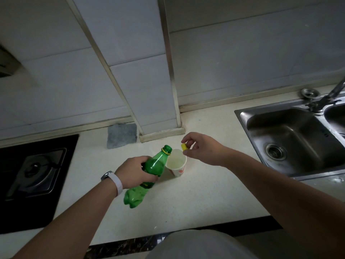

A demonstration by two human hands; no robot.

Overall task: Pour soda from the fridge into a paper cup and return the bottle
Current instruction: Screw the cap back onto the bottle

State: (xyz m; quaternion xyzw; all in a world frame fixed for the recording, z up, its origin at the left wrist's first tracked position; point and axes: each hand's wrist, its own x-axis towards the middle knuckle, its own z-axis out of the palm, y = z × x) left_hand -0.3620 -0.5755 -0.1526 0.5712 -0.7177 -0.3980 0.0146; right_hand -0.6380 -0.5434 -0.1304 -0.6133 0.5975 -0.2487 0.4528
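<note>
The paper cup [176, 163] stands upright on the worktop [205, 193]. Just left of the cup, a tilted bottle [149, 171] sits in the left hand [136, 172], its mouth beside the cup's rim. Above the cup's right rim, the right hand [201, 148] pinches the cap [184, 146]. The sink [291, 139] lies well right of the cup, the stove [35, 174] well left, a cloth [121, 135] behind-left.

Open worktop [205, 202] lies bare in front of the paper cup [177, 166]; the stove [33, 176] bounds the left, the sink [291, 139] the right, a tiled column [149, 101] behind.
</note>
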